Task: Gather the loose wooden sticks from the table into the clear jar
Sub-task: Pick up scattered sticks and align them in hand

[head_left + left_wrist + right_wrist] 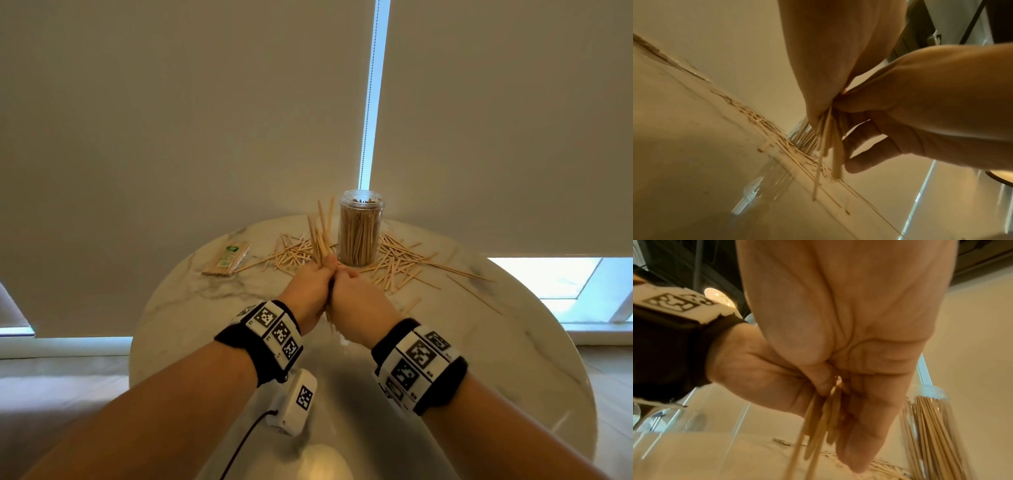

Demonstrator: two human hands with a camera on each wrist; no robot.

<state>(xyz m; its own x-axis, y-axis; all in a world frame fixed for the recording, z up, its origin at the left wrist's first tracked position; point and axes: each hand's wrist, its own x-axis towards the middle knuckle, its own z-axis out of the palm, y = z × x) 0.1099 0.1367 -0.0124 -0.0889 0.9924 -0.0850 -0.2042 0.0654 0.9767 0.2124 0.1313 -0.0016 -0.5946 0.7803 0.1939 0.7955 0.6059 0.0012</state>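
The clear jar [361,229] stands open at the far side of the round marble table [205,308], packed with upright wooden sticks. Loose sticks [291,255] lie scattered to its left, and more loose sticks [399,262] to its right. Just in front of the jar, my left hand [308,284] and right hand [359,296] are pressed together around a bundle of sticks [320,236] that fans upward. The right wrist view shows the bundle [818,426] pinched between thumb and fingers, with the jar [931,426] close by. In the left wrist view the stick ends [828,146] hang below both hands.
A wrapped packet of sticks [226,258] lies at the table's left. A few long thin skewers [472,291] lie far right. A white tagged device [298,404] with a black cable sits on the table near my left wrist. Window blinds hang behind the table.
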